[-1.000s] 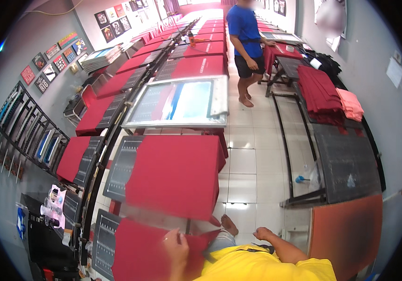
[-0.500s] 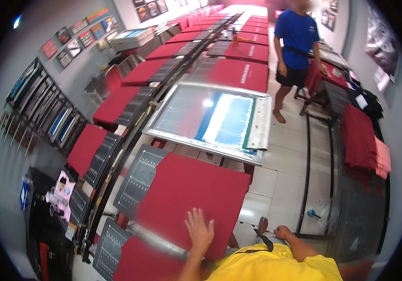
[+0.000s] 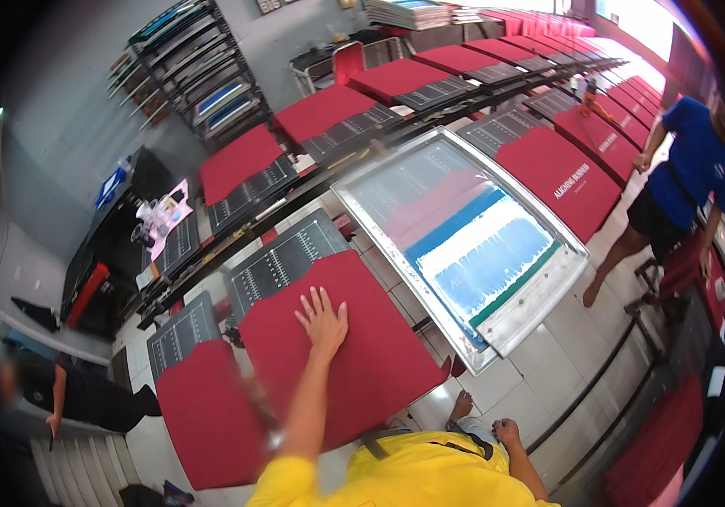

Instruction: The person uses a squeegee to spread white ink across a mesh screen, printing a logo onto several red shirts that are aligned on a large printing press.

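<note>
My left hand (image 3: 322, 323) lies with its fingers spread on a dark red garment piece (image 3: 362, 338). The cloth is spread flat over a dark board (image 3: 288, 260) with white ruler marks, which shows beyond the cloth's far edge. Low beside my body, my right hand (image 3: 506, 431) is curled into a loose fist with nothing seen in it. To the right of the cloth, a screen printing frame (image 3: 548, 226) with a metal rim lies tilted across the row. Its mesh carries blue and white ink areas (image 3: 485, 253), and a pale bar (image 3: 525, 314) lies along its near end.
Another red piece (image 3: 210, 414) covers the board at left. Along a dark rail, more red pieces (image 3: 320, 110) lie on boards. A person in blue (image 3: 688, 169) stands at right, another in black (image 3: 83, 393) at far left. A rack of frames (image 3: 202, 72) stands behind.
The view has swung left, bringing the person in black into sight. My left hand has slid farther up the red cloth. My right hand stays curled at my side.
</note>
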The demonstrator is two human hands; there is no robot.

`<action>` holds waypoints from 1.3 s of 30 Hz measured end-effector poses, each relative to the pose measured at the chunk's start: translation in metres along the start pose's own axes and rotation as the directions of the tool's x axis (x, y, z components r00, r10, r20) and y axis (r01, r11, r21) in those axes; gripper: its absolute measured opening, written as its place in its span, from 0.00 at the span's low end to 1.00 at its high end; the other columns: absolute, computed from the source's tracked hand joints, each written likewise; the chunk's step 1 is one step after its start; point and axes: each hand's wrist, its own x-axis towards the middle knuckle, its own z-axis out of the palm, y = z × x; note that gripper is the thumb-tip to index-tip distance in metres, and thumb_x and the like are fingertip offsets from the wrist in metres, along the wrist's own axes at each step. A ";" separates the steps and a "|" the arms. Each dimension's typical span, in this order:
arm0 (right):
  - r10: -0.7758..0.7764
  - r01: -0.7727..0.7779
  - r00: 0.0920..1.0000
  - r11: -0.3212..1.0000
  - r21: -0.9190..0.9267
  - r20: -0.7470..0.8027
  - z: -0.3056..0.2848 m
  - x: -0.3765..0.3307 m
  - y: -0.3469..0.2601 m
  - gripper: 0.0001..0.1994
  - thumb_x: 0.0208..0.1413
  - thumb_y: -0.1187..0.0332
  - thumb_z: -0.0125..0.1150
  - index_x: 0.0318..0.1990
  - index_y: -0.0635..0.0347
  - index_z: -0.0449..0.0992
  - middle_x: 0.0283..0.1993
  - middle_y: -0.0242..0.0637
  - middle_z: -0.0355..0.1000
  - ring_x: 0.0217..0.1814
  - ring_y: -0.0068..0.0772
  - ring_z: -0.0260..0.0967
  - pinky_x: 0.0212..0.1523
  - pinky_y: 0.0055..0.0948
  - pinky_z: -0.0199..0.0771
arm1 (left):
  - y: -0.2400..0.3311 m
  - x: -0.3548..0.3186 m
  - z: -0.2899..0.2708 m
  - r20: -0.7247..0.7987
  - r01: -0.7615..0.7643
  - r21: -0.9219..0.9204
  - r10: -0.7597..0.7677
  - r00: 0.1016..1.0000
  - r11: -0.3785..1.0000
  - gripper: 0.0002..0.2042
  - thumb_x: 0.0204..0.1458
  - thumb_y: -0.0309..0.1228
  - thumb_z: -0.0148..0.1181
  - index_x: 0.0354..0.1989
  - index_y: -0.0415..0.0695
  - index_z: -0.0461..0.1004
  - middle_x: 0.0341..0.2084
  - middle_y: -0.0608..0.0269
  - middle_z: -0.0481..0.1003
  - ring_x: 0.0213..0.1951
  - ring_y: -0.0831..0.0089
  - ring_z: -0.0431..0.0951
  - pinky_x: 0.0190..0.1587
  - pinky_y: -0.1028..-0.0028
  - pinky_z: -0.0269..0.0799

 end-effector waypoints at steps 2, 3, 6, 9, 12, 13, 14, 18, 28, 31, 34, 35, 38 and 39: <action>-0.114 0.116 0.993 0.982 -0.150 0.022 -0.024 0.012 0.029 0.17 0.56 0.59 0.57 0.33 0.66 0.81 0.31 0.53 0.79 0.36 0.49 0.78 0.44 0.41 0.77 | 0.038 0.011 0.010 -0.022 0.014 0.042 -0.013 1.000 0.999 0.33 0.62 0.47 0.47 0.71 0.40 0.55 0.73 0.51 0.49 0.73 0.43 0.44 0.70 0.38 0.39; -0.169 0.172 0.985 0.961 -0.217 0.029 -0.039 0.022 0.037 0.17 0.55 0.59 0.57 0.32 0.67 0.81 0.31 0.54 0.78 0.35 0.51 0.78 0.44 0.42 0.77 | 0.059 0.007 0.011 0.073 -0.168 -0.097 0.175 0.982 0.981 0.32 0.62 0.47 0.47 0.70 0.39 0.55 0.72 0.51 0.50 0.73 0.44 0.45 0.70 0.40 0.39; -0.114 0.131 0.988 0.977 -0.170 0.105 -0.088 0.006 0.023 0.16 0.57 0.63 0.56 0.30 0.70 0.79 0.27 0.50 0.78 0.26 0.40 0.76 0.32 0.39 0.78 | 0.103 -0.019 0.002 0.108 -0.384 -0.366 0.448 0.887 0.848 0.31 0.62 0.45 0.48 0.69 0.39 0.57 0.72 0.52 0.52 0.73 0.48 0.47 0.71 0.42 0.40; 0.019 -0.012 0.990 0.998 -0.057 0.140 -0.117 0.003 0.013 0.15 0.57 0.65 0.55 0.30 0.73 0.78 0.26 0.47 0.77 0.23 0.36 0.75 0.26 0.35 0.77 | 0.102 -0.051 -0.008 0.109 -0.288 -0.281 0.328 0.938 0.916 0.29 0.62 0.42 0.48 0.70 0.43 0.57 0.72 0.54 0.52 0.73 0.51 0.48 0.71 0.42 0.40; 0.022 0.000 0.978 0.994 -0.110 0.208 -0.135 0.008 0.015 0.15 0.57 0.66 0.55 0.30 0.74 0.78 0.25 0.46 0.77 0.24 0.36 0.75 0.25 0.34 0.77 | 0.064 -0.069 -0.013 0.083 -0.138 -0.112 0.147 0.986 0.984 0.28 0.62 0.43 0.49 0.70 0.47 0.58 0.72 0.55 0.54 0.73 0.54 0.49 0.71 0.42 0.41; 0.011 0.021 0.973 0.990 -0.139 0.229 -0.137 0.013 0.012 0.15 0.57 0.66 0.54 0.30 0.74 0.78 0.25 0.45 0.77 0.24 0.37 0.76 0.25 0.34 0.77 | 0.047 -0.069 -0.016 0.064 -0.108 -0.067 0.112 0.992 0.992 0.28 0.62 0.44 0.49 0.70 0.49 0.58 0.71 0.55 0.55 0.73 0.54 0.49 0.71 0.43 0.42; 0.006 0.020 0.977 0.993 -0.118 0.215 -0.136 0.019 0.008 0.15 0.57 0.66 0.55 0.29 0.74 0.78 0.24 0.45 0.76 0.23 0.36 0.74 0.24 0.35 0.76 | 0.022 -0.068 -0.023 0.054 -0.028 0.014 0.027 0.998 1.000 0.29 0.62 0.45 0.48 0.70 0.49 0.58 0.71 0.56 0.54 0.73 0.54 0.49 0.71 0.43 0.42; -0.097 0.115 0.988 0.981 -0.158 0.122 -0.123 0.086 0.065 0.16 0.56 0.66 0.57 0.24 0.73 0.75 0.20 0.46 0.72 0.20 0.31 0.65 0.23 0.38 0.68 | -0.149 -0.095 -0.027 -0.173 0.681 0.128 -0.660 0.731 0.721 0.29 0.64 0.47 0.44 0.68 0.41 0.60 0.70 0.50 0.56 0.71 0.47 0.54 0.68 0.41 0.49; -0.237 0.261 0.961 0.947 -0.189 0.142 -0.103 0.160 0.010 0.16 0.56 0.65 0.58 0.22 0.72 0.73 0.18 0.46 0.68 0.20 0.30 0.60 0.24 0.39 0.63 | -0.017 -0.109 -0.064 0.191 -0.017 -0.083 0.033 0.981 0.996 0.30 0.60 0.44 0.52 0.71 0.52 0.58 0.72 0.52 0.51 0.73 0.49 0.46 0.71 0.43 0.41; -0.277 0.304 0.946 0.938 -0.166 0.171 -0.102 0.162 -0.010 0.17 0.56 0.65 0.58 0.22 0.71 0.73 0.18 0.46 0.68 0.21 0.30 0.59 0.24 0.40 0.62 | -0.081 -0.114 -0.042 -0.029 0.289 0.065 -0.287 0.957 0.955 0.29 0.62 0.44 0.50 0.69 0.45 0.59 0.73 0.51 0.51 0.73 0.48 0.48 0.71 0.44 0.43; -0.314 0.346 0.929 0.925 -0.156 0.197 -0.110 0.170 -0.012 0.17 0.56 0.65 0.59 0.21 0.71 0.73 0.17 0.46 0.67 0.21 0.29 0.58 0.25 0.40 0.62 | -0.133 -0.124 -0.043 -0.136 0.591 0.105 -0.577 0.805 0.800 0.28 0.65 0.44 0.44 0.67 0.38 0.62 0.71 0.48 0.54 0.71 0.46 0.52 0.69 0.47 0.49; -0.326 0.357 0.924 0.923 -0.144 0.201 -0.115 0.172 -0.009 0.17 0.56 0.65 0.59 0.21 0.71 0.73 0.17 0.47 0.67 0.21 0.29 0.58 0.25 0.40 0.61 | -0.124 -0.123 -0.055 -0.120 0.546 0.116 -0.534 0.837 0.830 0.28 0.65 0.44 0.44 0.67 0.38 0.62 0.70 0.48 0.55 0.71 0.46 0.53 0.70 0.47 0.49; -0.357 0.391 0.906 0.912 -0.125 0.229 -0.127 0.182 0.007 0.17 0.55 0.65 0.59 0.21 0.71 0.72 0.17 0.47 0.67 0.21 0.29 0.57 0.25 0.40 0.61 | -0.081 -0.154 -0.068 -0.016 0.438 0.116 -0.440 0.898 0.891 0.28 0.65 0.44 0.44 0.68 0.38 0.60 0.71 0.48 0.54 0.71 0.46 0.50 0.70 0.44 0.45; -0.368 0.404 0.900 0.906 -0.130 0.235 -0.130 0.186 0.009 0.17 0.55 0.65 0.59 0.21 0.71 0.72 0.17 0.47 0.66 0.21 0.29 0.57 0.25 0.40 0.60 | -0.060 -0.171 -0.065 -0.009 0.466 0.103 -0.468 0.884 0.879 0.29 0.65 0.44 0.44 0.69 0.38 0.59 0.71 0.49 0.53 0.72 0.46 0.50 0.70 0.44 0.45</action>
